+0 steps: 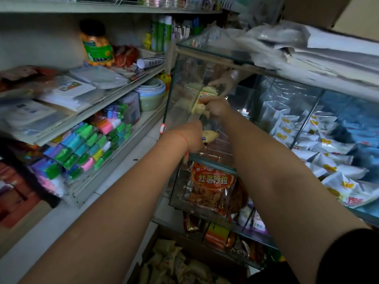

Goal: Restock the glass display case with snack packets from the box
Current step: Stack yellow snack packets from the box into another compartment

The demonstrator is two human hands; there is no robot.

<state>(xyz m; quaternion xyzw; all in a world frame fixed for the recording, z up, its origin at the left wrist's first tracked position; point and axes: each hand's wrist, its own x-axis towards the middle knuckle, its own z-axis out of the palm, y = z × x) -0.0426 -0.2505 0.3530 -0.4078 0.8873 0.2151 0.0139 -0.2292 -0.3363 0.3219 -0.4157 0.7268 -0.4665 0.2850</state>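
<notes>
Both my arms reach into the left compartment of the glass display case [174, 64]. My right hand [217, 108] grips a pale yellow snack packet [202, 101] and holds it up inside the case; the glass mirrors the hand and packet behind it. Lower down, my left hand [191, 136] curls round another yellow packet [210, 136], of which only one end shows. The cardboard box [176, 263] with several yellowish packets stands on the floor at the bottom of the view, below my arms.
White packets [320, 158] fill the case's right compartment. An orange snack bag [211, 185] stands in the lower glass section. Paper and plastic [297, 50] lie on the case's top. Shelves on the left carry colourful packs [88, 148], bowls [151, 95] and a jar [96, 46].
</notes>
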